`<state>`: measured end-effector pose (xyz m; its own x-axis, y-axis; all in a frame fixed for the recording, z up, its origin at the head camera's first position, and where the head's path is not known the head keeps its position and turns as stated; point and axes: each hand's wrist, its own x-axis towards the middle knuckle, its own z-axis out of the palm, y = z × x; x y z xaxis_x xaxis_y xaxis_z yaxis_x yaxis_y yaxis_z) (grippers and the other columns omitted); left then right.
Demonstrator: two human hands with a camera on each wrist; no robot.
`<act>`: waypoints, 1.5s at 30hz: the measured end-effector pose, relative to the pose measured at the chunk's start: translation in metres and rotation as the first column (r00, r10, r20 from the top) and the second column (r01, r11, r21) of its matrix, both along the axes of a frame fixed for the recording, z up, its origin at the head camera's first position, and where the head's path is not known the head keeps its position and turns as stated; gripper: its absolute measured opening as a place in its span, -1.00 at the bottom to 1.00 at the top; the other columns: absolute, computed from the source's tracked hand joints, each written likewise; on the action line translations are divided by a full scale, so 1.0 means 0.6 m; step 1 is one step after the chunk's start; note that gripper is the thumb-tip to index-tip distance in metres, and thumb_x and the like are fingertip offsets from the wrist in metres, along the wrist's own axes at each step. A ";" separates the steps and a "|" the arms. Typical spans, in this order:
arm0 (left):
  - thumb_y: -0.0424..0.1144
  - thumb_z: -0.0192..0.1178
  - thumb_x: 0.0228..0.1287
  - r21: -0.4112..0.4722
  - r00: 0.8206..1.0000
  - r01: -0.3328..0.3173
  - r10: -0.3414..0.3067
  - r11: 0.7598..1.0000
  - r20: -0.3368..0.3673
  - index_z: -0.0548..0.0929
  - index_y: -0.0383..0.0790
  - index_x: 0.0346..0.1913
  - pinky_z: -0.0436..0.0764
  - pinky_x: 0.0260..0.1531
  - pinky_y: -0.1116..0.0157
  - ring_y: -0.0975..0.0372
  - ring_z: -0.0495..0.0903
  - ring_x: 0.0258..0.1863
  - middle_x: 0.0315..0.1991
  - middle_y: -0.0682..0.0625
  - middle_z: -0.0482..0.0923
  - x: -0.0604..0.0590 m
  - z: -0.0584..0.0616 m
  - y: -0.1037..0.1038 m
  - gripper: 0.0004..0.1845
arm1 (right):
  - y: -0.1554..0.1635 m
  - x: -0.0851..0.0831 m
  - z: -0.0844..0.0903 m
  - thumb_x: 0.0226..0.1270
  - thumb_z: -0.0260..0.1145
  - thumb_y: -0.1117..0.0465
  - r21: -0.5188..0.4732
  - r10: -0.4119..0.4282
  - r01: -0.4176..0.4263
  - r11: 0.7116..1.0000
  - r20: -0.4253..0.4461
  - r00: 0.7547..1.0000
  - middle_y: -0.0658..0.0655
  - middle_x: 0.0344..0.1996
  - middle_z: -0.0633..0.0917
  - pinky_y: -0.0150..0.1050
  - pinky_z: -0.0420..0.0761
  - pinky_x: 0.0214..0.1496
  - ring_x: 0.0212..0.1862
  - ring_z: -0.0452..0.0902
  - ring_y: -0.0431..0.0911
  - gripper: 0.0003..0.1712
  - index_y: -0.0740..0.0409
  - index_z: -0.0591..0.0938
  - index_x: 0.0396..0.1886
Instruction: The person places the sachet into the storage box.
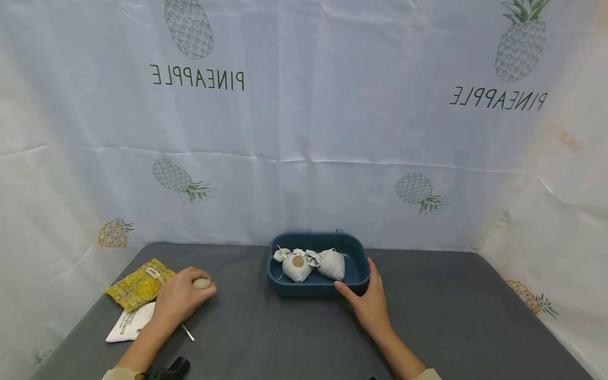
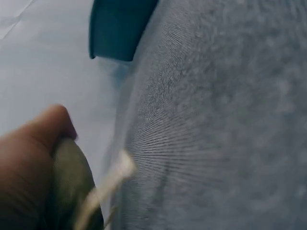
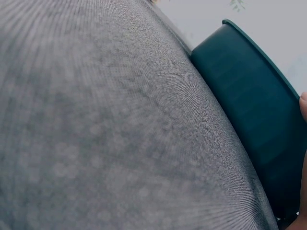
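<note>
My left hand (image 1: 178,298) holds a small beige rounded cloth bundle (image 1: 201,283) over the left part of the table. Seen from the left wrist, that bundle (image 2: 72,182) looks olive-tan, and a pale blurred cord sticks out beside it. A dark blue rectangular bin (image 1: 313,290) stands at the back middle. Two off-white tied sachets lie inside it: one sachet (image 1: 295,269) bears a round tan label, and beside it is a plain sachet (image 1: 333,265). My right hand (image 1: 372,303) grips the bin's front right corner, thumb on the front rim and fingers along the right side.
A yellow printed packet (image 1: 142,285) lies at the table's left, partly over a white packet (image 1: 128,324) with dark lettering. A thin white stick-like piece (image 1: 188,332) shows below the left hand. Behind the grey table (image 1: 266,338) hangs a white curtain (image 1: 304,121) with pineapple prints.
</note>
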<state>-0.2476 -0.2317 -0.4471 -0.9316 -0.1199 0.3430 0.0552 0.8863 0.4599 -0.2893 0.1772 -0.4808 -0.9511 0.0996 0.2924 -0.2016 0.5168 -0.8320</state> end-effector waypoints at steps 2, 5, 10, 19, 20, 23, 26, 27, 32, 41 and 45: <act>-0.10 0.41 0.15 0.011 1.000 0.015 -0.015 1.000 -0.024 0.80 -0.05 -0.28 0.48 -0.47 0.28 0.28 0.52 -0.46 -0.24 -0.01 0.71 -0.001 0.013 0.013 -0.86 | 0.002 0.000 0.000 0.18 0.49 -0.23 0.000 -0.004 0.004 1.000 0.001 1.000 0.33 0.59 0.12 0.37 0.20 0.48 0.58 0.09 0.28 0.25 0.03 -0.02 0.66; -0.12 0.40 0.15 0.013 0.997 0.050 -0.049 0.999 -0.067 0.78 0.01 -0.33 0.50 -0.43 0.27 0.27 0.54 -0.43 -0.26 0.05 0.70 -0.004 0.039 0.036 -0.94 | 0.004 -0.001 -0.001 0.18 0.48 -0.25 0.005 -0.008 0.008 1.000 0.008 1.000 0.33 0.59 0.12 0.38 0.19 0.49 0.58 0.09 0.28 0.26 0.03 -0.03 0.66; -0.13 0.39 0.15 0.000 0.984 0.128 -0.127 0.992 -0.123 0.79 0.04 -0.34 0.55 -0.38 0.21 0.24 0.58 -0.37 -0.23 0.06 0.70 -0.021 0.085 0.084 -0.96 | 0.008 -0.002 -0.001 0.18 0.48 -0.25 0.001 -0.012 0.012 1.000 0.015 1.000 0.33 0.59 0.12 0.39 0.19 0.48 0.58 0.09 0.29 0.26 0.02 -0.03 0.66; -0.16 0.44 0.03 -0.058 0.930 0.307 -0.312 0.950 -0.194 0.79 0.02 -0.40 0.46 -0.50 0.33 0.29 0.45 -0.49 -0.29 0.07 0.67 -0.070 0.137 0.199 -0.96 | 0.010 -0.001 0.001 0.20 0.46 -0.25 0.007 -0.013 0.013 1.000 0.022 1.000 0.33 0.59 0.12 0.38 0.19 0.49 0.58 0.09 0.29 0.25 0.02 -0.05 0.67; -0.16 0.44 0.02 -0.068 0.922 0.323 -0.330 0.944 -0.202 0.78 0.03 -0.41 0.46 -0.51 0.34 0.30 0.45 -0.49 -0.30 0.08 0.67 -0.075 0.139 0.212 -0.95 | 0.010 -0.001 0.001 0.20 0.46 -0.26 0.007 -0.012 0.012 1.000 0.022 1.000 0.33 0.59 0.11 0.38 0.19 0.49 0.58 0.09 0.29 0.26 0.03 -0.05 0.67; -0.15 0.44 0.02 -0.077 0.908 0.362 -0.371 0.929 -0.197 0.78 0.04 -0.42 0.46 -0.53 0.36 0.30 0.46 -0.49 -0.30 0.09 0.68 -0.091 0.141 0.246 -0.96 | 0.010 0.000 0.001 0.20 0.46 -0.25 0.005 -0.011 0.011 1.000 0.023 1.000 0.33 0.59 0.11 0.38 0.19 0.49 0.58 0.09 0.29 0.25 0.03 -0.05 0.67; -0.14 0.44 0.05 -0.074 0.898 0.402 -0.409 0.912 -0.162 0.79 0.04 -0.39 0.48 -0.51 0.37 0.29 0.49 -0.46 -0.25 0.08 0.69 -0.105 0.137 0.272 -0.95 | 0.009 -0.001 0.000 0.20 0.47 -0.25 0.004 -0.011 0.010 1.000 0.022 1.000 0.33 0.59 0.12 0.38 0.20 0.49 0.58 0.09 0.29 0.25 0.02 -0.04 0.67; -0.13 0.44 0.07 -0.072 0.896 0.412 -0.418 0.909 -0.151 0.79 0.03 -0.38 0.48 -0.50 0.37 0.29 0.50 -0.45 -0.23 0.08 0.69 -0.109 0.135 0.279 -0.94 | 0.008 -0.001 0.000 0.20 0.47 -0.25 0.007 -0.011 0.010 1.000 0.021 1.000 0.34 0.59 0.12 0.38 0.20 0.48 0.57 0.10 0.29 0.25 0.03 -0.04 0.67; -0.12 0.44 0.11 -0.047 0.887 0.443 -0.446 0.895 -0.117 0.80 0.03 -0.33 0.51 -0.47 0.36 0.29 0.51 -0.42 -0.18 0.06 0.69 -0.133 0.117 0.301 -0.93 | 0.004 -0.003 -0.001 0.19 0.47 -0.26 0.020 -0.004 0.004 1.000 0.015 1.000 0.34 0.57 0.15 0.38 0.24 0.46 0.56 0.13 0.29 0.25 0.06 -0.02 0.66; -0.17 0.40 0.17 0.025 0.856 0.516 -0.516 0.856 -0.027 0.80 0.00 -0.26 0.54 -0.39 0.33 0.29 0.49 -0.40 -0.19 0.09 0.65 -0.159 0.073 0.308 -0.92 | 0.000 -0.003 -0.004 0.19 0.48 -0.24 0.004 -0.002 0.002 1.000 0.017 1.000 0.33 0.57 0.15 0.37 0.24 0.47 0.56 0.13 0.29 0.25 0.07 -0.01 0.66; -0.14 0.40 0.20 0.027 0.842 0.538 -0.538 0.843 0.025 0.80 0.01 -0.23 0.54 -0.36 0.34 0.30 0.50 -0.36 -0.15 0.10 0.65 -0.156 0.063 0.310 -0.90 | 0.001 -0.003 -0.002 0.19 0.48 -0.23 0.001 -0.002 0.002 1.000 0.010 1.000 0.34 0.57 0.16 0.37 0.25 0.46 0.55 0.14 0.29 0.24 0.08 -0.01 0.65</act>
<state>-0.3409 -0.0459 -0.4090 -0.8613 0.3973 0.3167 0.5070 0.7129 0.4845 -0.2910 0.1775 -0.4819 -0.9539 0.1013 0.2825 -0.1919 0.5179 -0.8337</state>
